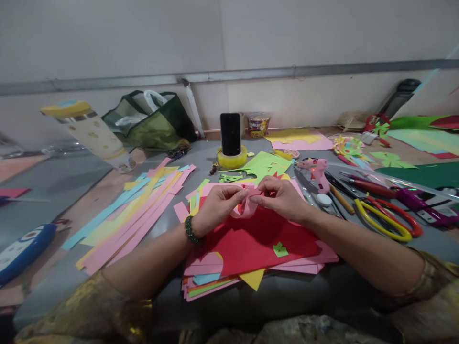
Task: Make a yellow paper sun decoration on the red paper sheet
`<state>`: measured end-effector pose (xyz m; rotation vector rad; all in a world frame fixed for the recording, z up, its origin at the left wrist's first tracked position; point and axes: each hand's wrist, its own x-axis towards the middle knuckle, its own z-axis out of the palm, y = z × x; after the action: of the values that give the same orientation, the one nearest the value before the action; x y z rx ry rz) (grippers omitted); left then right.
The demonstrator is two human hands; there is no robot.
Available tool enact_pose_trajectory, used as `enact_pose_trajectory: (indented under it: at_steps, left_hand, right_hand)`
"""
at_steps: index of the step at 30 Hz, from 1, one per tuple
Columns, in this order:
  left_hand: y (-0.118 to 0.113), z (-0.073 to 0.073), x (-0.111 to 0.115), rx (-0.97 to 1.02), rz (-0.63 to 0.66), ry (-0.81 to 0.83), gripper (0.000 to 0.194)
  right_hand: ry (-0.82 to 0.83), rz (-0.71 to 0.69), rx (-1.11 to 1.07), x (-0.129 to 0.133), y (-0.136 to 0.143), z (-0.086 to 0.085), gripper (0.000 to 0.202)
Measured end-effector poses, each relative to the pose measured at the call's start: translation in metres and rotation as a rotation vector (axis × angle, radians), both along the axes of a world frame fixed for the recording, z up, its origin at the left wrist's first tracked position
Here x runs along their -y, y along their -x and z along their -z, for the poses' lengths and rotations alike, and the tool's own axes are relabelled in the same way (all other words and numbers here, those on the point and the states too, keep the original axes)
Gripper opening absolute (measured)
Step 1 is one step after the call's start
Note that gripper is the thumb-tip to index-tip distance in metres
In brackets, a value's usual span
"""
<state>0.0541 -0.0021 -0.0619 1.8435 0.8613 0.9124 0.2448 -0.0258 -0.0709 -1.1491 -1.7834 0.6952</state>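
Observation:
A pink paper strip (244,210), bent into a loop, is pinched between the fingertips of my two hands. My left hand (224,203), with a green bead bracelet (191,229) at the wrist, grips its left side. From the right, my right hand (283,198) pinches the strip's upper edge. Below them lies a red paper sheet (265,241) on a stack of coloured paper, with a small green paper scrap (280,250) on it. A little red shows behind the loop, too small to make out.
Coloured paper strips (143,210) fan out at left, near a tumbler (93,136). A phone (230,134) stands in a tape roll (232,157) ahead. A pink glue gun (316,173) and scissors (383,220) lie at right. A green bag (161,126) sits behind.

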Motion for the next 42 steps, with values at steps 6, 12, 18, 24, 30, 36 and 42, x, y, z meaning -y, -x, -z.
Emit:
enact_pose_trajectory:
  at_steps: [6,12,18,24,30,36,42]
  left_hand:
    - [-0.0009,0.0012,-0.0012,0.024,-0.004,0.046,0.026]
    - [0.0002,0.0012,-0.0021,0.01,0.014,0.125,0.033]
    - [-0.0016,0.0015,0.0004,-0.023,0.044,0.086,0.033]
    - [-0.0011,0.0044,0.0016,-0.05,0.044,0.073,0.032]
    - [-0.0004,0.0067,0.0014,-0.049,0.043,0.049,0.027]
    - [-0.0003,0.0084,0.0022,-0.073,0.06,-0.001,0.029]
    - [-0.0012,0.0087,0.0031,-0.062,0.077,-0.003,0.029]
  right_hand:
    - [0.017,0.012,0.043,0.0018,0.002,0.0014,0.017]
    - [0.128,-0.005,-0.074,0.0036,0.0035,-0.0067,0.03]
    - [0.174,-0.039,-0.107,0.0016,0.003,-0.003,0.034]
    - [0.195,-0.037,-0.137,0.0032,0.0044,-0.0035,0.042]
    - [0.14,-0.022,-0.112,0.0032,0.0045,-0.0024,0.038]
    - [0.107,-0.024,-0.104,0.0035,0.004,-0.001,0.033]
    - [0.083,-0.015,-0.077,0.004,0.0039,-0.0017,0.033]
